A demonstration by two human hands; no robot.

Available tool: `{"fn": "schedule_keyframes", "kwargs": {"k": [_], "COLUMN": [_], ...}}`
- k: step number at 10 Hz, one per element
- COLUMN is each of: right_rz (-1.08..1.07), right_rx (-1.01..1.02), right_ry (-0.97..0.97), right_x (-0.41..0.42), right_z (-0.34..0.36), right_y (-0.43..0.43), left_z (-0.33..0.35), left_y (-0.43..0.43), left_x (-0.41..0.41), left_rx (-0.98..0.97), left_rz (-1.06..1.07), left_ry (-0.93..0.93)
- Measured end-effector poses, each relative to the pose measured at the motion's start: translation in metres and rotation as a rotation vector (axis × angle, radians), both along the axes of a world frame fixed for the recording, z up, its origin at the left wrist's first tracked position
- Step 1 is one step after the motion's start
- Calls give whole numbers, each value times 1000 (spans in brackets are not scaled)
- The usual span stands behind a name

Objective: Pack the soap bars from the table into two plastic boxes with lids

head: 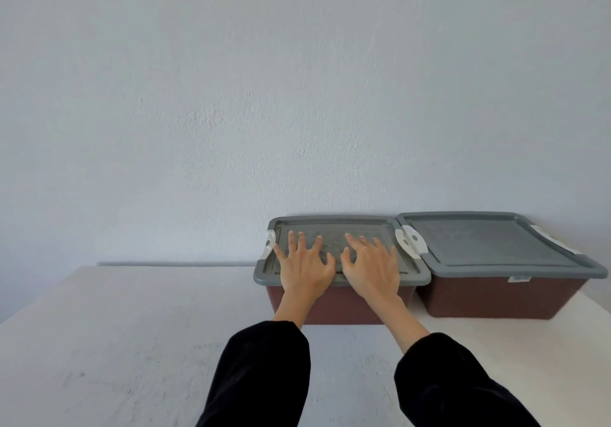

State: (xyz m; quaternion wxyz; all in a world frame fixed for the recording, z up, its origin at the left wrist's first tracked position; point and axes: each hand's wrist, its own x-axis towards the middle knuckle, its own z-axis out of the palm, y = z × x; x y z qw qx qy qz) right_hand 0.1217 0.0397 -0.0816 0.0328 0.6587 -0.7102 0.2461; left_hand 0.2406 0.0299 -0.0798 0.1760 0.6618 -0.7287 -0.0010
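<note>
Two brown plastic boxes stand side by side against the wall, each with a grey lid on top. My left hand (305, 263) and my right hand (372, 263) lie flat with spread fingers on the grey lid (334, 224) of the left box (344, 306). The right box (496, 297) has its grey lid (489, 244) on, with white latches (411, 239) at its sides. No soap bars show; the lids hide the insides of both boxes.
The white table (132, 344) stretches to the left and front of the boxes. A pale wall (264, 95) rises right behind them. The table's right edge runs close past the right box.
</note>
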Motion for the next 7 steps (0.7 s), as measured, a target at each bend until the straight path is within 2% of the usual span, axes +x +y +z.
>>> {"fn": "schedule_keyframes", "kwargs": {"k": [5, 6, 7], "right_rz": [6, -14, 18], "right_rx": [-61, -167, -263], "right_ry": [-26, 15, 68], "right_x": [-2, -2, -6], "right_z": [-9, -11, -36], "right_y": [-7, 12, 51], "left_z": [-6, -3, -13], "left_y": [-12, 5, 43], "left_x": [-1, -2, 1], "left_rx": [-9, -21, -121], "left_rz": [13, 30, -37], "left_ry": [31, 8, 64]}}
